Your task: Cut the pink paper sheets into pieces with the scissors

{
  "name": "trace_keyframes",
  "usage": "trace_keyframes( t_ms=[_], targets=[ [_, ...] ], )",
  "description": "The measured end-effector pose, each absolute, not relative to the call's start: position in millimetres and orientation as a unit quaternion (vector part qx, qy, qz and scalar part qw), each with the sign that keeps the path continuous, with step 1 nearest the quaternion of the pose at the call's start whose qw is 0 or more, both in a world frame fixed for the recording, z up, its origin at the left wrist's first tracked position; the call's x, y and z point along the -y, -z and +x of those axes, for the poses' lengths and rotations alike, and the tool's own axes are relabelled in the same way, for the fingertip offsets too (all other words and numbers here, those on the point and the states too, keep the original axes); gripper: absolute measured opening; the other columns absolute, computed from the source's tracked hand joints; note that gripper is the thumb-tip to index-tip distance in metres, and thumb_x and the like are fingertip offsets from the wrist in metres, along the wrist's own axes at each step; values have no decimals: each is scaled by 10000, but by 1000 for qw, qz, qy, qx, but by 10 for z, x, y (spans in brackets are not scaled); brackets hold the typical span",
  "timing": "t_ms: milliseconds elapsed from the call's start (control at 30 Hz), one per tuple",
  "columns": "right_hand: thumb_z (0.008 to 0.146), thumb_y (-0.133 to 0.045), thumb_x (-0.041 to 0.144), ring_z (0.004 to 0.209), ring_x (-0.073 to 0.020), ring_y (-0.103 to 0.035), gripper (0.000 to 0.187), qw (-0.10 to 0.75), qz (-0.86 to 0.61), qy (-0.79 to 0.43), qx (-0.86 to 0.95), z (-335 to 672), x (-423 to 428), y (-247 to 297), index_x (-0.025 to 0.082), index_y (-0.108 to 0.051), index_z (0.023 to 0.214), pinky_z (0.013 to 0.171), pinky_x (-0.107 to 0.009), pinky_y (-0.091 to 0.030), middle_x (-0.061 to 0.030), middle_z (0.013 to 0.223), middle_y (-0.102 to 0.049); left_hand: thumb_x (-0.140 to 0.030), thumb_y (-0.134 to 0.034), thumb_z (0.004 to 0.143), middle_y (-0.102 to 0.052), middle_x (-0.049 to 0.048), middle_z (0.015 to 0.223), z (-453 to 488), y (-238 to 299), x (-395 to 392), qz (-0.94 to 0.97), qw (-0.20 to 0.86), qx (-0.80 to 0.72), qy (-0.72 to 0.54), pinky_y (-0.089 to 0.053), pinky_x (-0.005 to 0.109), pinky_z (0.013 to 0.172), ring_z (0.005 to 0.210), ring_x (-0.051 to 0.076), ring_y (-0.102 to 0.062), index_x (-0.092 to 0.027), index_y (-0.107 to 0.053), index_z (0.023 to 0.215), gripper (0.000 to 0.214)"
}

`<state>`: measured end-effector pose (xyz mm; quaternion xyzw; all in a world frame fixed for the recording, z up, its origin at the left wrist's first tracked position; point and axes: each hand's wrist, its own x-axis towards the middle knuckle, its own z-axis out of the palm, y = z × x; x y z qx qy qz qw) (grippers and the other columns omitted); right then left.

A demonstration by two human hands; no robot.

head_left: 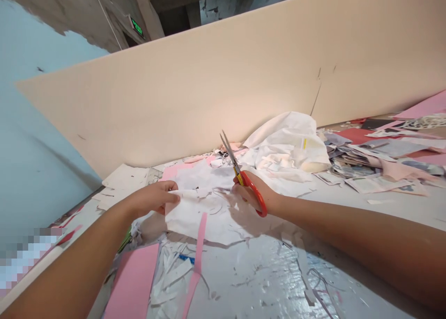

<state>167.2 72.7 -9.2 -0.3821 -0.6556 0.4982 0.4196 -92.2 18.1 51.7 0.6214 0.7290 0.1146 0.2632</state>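
Observation:
Between the thumb and fingers of my left hand (155,199) is pinched the left edge of a white sheet (195,221), which looks like thin paper or fabric. My right hand (256,191) grips a pair of scissors (253,191) by the red handles. The metal blades point up and away, raised above the sheet and looking nearly together. Small dark scraps and marks show on the sheet near the right hand. Across the sheet's front edge lies a narrow pink strip (198,258).
A pink sheet (134,282) and white paper strips (174,272) lie in front. Crumpled white material (289,144) is heaped behind, with piled scraps (376,161) at the right. A tall beige board (216,86) stands along the back.

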Motion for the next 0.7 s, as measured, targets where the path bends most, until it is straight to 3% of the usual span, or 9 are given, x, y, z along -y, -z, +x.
trace_keyframes(
  t_ms=[133, 267, 400, 467, 600, 700],
  targets=[
    [631, -566, 244, 463, -127, -462, 130, 385, -415, -478, 672, 1685, -763, -2, 208, -446, 666, 408, -234, -335, 31, 521, -483, -271, -498, 572, -469, -17, 538, -935, -433, -335, 603, 157, -769, -144, -315, 238, 453, 530, 166, -483, -218, -432, 628, 102],
    [629, -571, 241, 420, -119, -449, 113, 351, -434, -476, 679, 1741, -822, -114, 191, -470, 632, 370, -224, -317, 21, 477, -477, -139, -575, 422, -504, 4, 492, -868, -617, -617, 604, 165, -769, -127, -311, 260, 434, 464, 178, -478, -202, -509, 553, 159],
    [630, -591, 252, 416, -101, -457, 130, 342, -441, -481, 677, 1841, -893, -246, 169, -497, 599, 362, -219, -330, -17, 560, -541, -206, -578, 518, -567, 28, 626, -686, -1177, -965, 608, 159, -744, -226, -332, 265, 443, 482, 166, -501, -228, -564, 807, 290],
    [649, -583, 276, 429, -100, -476, 141, 354, -442, -482, 669, 1882, -940, -293, 168, -497, 620, 368, -221, -351, -32, 626, -566, -213, -556, 572, -537, 21, 580, -554, -1416, -1098, 600, 162, -733, -278, -316, 260, 430, 439, 142, -467, -218, -543, 893, 322],
    [684, -563, 362, 511, -130, -533, 203, 384, -426, -484, 661, 1920, -1053, -312, 174, -490, 662, 385, -228, -393, -45, 699, -569, -119, -600, 539, -496, -4, 502, -268, -1591, -1204, 590, 249, -698, -320, -288, 244, 385, 356, 98, -407, -170, -555, 953, 420],
    [645, -608, 434, 628, -172, -564, 292, 404, -411, -481, 661, 1907, -1089, -277, 176, -475, 676, 431, -245, -433, -51, 725, -555, -133, -565, 621, -510, -39, 573, -96, -1586, -1205, 588, 289, -644, -394, -338, 217, 421, 391, 75, -459, -269, -408, 1172, 589]
  ],
)
